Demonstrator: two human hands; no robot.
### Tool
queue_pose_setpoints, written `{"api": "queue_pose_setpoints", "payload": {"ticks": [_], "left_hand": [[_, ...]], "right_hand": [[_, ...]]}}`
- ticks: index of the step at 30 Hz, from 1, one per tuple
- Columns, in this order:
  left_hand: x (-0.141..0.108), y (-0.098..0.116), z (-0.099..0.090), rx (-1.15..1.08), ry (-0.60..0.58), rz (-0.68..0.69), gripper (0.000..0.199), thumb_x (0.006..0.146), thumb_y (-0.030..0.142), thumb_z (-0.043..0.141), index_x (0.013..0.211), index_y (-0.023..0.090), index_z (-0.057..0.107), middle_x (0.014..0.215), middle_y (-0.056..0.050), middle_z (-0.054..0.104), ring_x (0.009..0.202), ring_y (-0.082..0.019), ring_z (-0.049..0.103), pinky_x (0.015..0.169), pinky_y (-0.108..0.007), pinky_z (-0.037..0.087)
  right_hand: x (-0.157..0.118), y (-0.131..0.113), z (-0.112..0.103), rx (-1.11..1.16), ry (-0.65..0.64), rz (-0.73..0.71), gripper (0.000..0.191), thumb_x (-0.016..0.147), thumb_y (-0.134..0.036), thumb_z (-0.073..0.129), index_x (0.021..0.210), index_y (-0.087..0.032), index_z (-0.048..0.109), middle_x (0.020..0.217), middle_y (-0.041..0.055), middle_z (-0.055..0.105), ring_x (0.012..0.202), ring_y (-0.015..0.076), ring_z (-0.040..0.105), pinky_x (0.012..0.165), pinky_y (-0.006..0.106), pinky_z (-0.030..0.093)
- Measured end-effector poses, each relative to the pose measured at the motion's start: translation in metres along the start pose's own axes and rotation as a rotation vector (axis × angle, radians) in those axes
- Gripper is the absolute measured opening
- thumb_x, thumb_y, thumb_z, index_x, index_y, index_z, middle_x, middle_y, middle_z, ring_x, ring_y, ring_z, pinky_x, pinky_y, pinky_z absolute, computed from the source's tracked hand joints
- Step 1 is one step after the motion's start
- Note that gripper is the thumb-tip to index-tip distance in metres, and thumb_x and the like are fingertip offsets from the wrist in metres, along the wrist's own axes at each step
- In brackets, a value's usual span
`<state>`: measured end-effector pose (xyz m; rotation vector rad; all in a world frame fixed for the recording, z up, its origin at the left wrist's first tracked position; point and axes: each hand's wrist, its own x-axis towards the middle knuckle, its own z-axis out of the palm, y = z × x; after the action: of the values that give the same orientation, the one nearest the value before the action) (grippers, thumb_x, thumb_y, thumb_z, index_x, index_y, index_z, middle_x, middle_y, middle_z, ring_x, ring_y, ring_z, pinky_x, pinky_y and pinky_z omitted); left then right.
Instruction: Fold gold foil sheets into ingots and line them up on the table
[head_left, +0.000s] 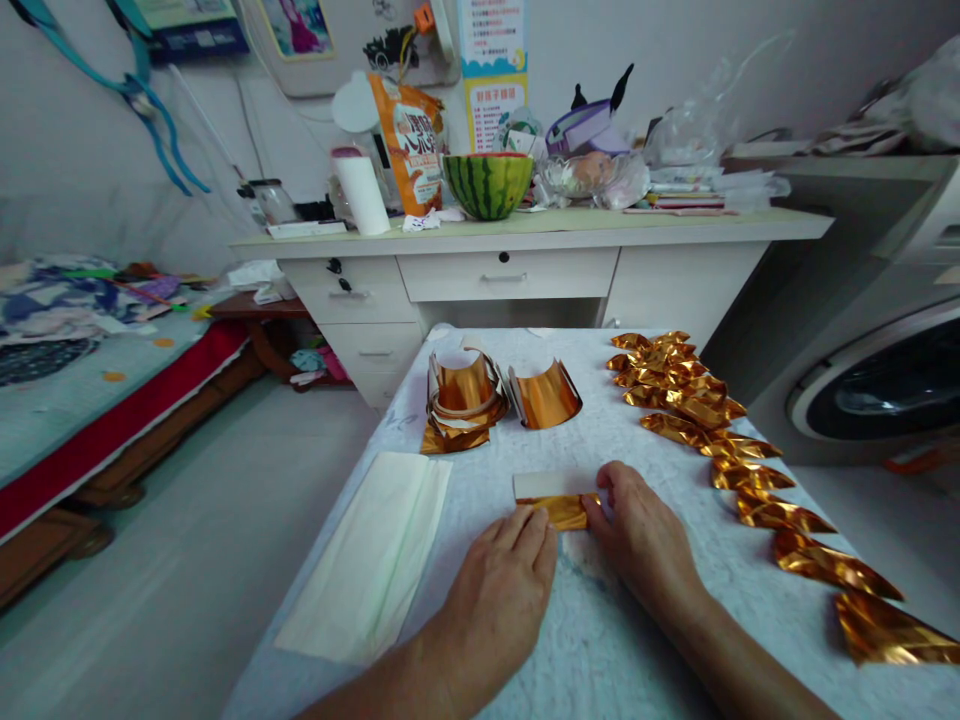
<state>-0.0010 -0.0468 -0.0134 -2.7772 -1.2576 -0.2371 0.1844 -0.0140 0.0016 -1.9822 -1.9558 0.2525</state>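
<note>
A small sheet of gold foil paper (564,511) lies on the cloth-covered table in front of me, its near part folded over and a white strip of its back showing along the far side. My left hand (510,565) presses its fingers together on the left end of the fold. At the right end, my right hand (646,540) grips the paper's edge between thumb and fingers. Beyond my hands stand a curled stack of gold foil sheets (463,392) and a separate curved pile of gold sheets (547,395). Folded gold foil pieces (765,510) with pointed ends run down the right side.
A folded pale paper sheet (375,560) lies on the table (592,640) left of my hands. Behind the table stands a white desk (510,272) bearing a cut watermelon (489,188) and an orange pouch (411,145). A washing machine (885,330) is at right, a bed (112,400) at left.
</note>
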Motion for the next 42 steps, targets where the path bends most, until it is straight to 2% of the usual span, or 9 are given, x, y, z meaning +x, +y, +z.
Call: {"api": "queue_pose_setpoints", "payload": {"ticks": [3, 6, 8, 11, 14, 22, 29, 36, 42], "left_hand": [[0.001, 0.002, 0.001, 0.031, -0.016, 0.004, 0.046, 0.084, 0.004, 0.044, 0.129, 0.011, 0.054, 0.132, -0.016, 0.059, 0.121, -0.029, 0.057, 0.098, -0.04, 0.05], [0.002, 0.002, 0.001, 0.043, -0.026, 0.008, 0.048, 0.083, 0.004, 0.042, 0.129, 0.011, 0.055, 0.134, -0.016, 0.058, 0.123, -0.028, 0.056, 0.097, -0.04, 0.051], [0.002, 0.002, 0.0, 0.037, -0.033, 0.011, 0.048, 0.084, 0.005, 0.041, 0.13, 0.012, 0.054, 0.135, -0.015, 0.057, 0.124, -0.028, 0.055, 0.098, -0.04, 0.05], [0.001, 0.001, -0.002, 0.028, -0.038, -0.001, 0.048, 0.085, 0.005, 0.041, 0.131, 0.011, 0.053, 0.136, -0.015, 0.056, 0.124, -0.027, 0.055, 0.1, -0.039, 0.049], [0.0, 0.002, -0.004, 0.027, -0.034, -0.021, 0.048, 0.085, 0.005, 0.043, 0.131, 0.011, 0.054, 0.135, -0.015, 0.057, 0.123, -0.026, 0.056, 0.1, -0.039, 0.05], [-0.006, 0.009, -0.007, 0.138, 0.016, -0.147, 0.038, 0.08, 0.005, 0.051, 0.114, 0.008, 0.067, 0.121, -0.017, 0.067, 0.11, -0.027, 0.065, 0.091, -0.04, 0.055], [-0.007, 0.011, -0.008, 0.176, 0.038, -0.122, 0.037, 0.078, 0.005, 0.054, 0.113, 0.008, 0.068, 0.117, -0.017, 0.069, 0.107, -0.027, 0.066, 0.089, -0.039, 0.056], [-0.005, 0.009, -0.009, 0.184, 0.001, -0.105, 0.035, 0.078, 0.006, 0.056, 0.111, 0.007, 0.069, 0.117, -0.019, 0.068, 0.106, -0.028, 0.066, 0.09, -0.039, 0.055], [-0.004, 0.008, -0.012, 0.166, -0.002, -0.102, 0.035, 0.077, 0.005, 0.057, 0.11, 0.005, 0.069, 0.114, -0.02, 0.069, 0.101, -0.028, 0.067, 0.087, -0.04, 0.056]], "right_hand": [[0.001, -0.003, 0.0, 0.01, 0.025, -0.126, 0.009, 0.087, -0.013, 0.052, 0.091, -0.018, 0.059, 0.092, 0.0079, 0.06, 0.085, 0.0225, 0.057, 0.073, 0.031, 0.04], [0.003, -0.004, 0.002, 0.017, -0.067, -0.309, 0.024, 0.089, -0.006, 0.045, 0.08, -0.019, 0.063, 0.084, 0.0057, 0.061, 0.08, 0.021, 0.053, 0.074, 0.031, 0.038], [0.004, -0.004, 0.002, 0.045, -0.109, -0.352, 0.027, 0.087, -0.002, 0.044, 0.079, -0.019, 0.064, 0.083, 0.0049, 0.062, 0.079, 0.0198, 0.053, 0.074, 0.03, 0.038], [0.002, -0.007, 0.002, 0.057, -0.105, -0.32, 0.026, 0.085, -0.002, 0.046, 0.08, -0.018, 0.065, 0.083, 0.0054, 0.062, 0.08, 0.0194, 0.054, 0.076, 0.03, 0.038], [-0.001, -0.014, 0.0, 0.015, -0.086, -0.284, 0.018, 0.089, -0.013, 0.049, 0.082, -0.018, 0.065, 0.085, 0.0061, 0.061, 0.081, 0.0208, 0.053, 0.075, 0.032, 0.037], [-0.007, -0.023, 0.004, -0.105, -0.048, -0.248, 0.009, 0.089, -0.025, 0.054, 0.085, -0.02, 0.059, 0.09, 0.0059, 0.059, 0.084, 0.0241, 0.051, 0.074, 0.037, 0.035], [-0.009, -0.026, 0.005, -0.164, -0.034, -0.233, 0.023, 0.086, -0.044, 0.058, 0.085, -0.021, 0.056, 0.089, 0.0067, 0.057, 0.084, 0.0264, 0.05, 0.073, 0.039, 0.034], [-0.007, -0.023, 0.004, -0.104, -0.06, -0.223, 0.01, 0.087, -0.031, 0.056, 0.089, -0.021, 0.056, 0.092, 0.0068, 0.056, 0.085, 0.0254, 0.049, 0.073, 0.038, 0.034], [-0.006, -0.006, -0.001, -0.078, -0.063, -0.191, 0.013, 0.085, -0.031, 0.058, 0.096, -0.023, 0.059, 0.097, 0.0075, 0.055, 0.088, 0.0268, 0.049, 0.075, 0.039, 0.035]]}}
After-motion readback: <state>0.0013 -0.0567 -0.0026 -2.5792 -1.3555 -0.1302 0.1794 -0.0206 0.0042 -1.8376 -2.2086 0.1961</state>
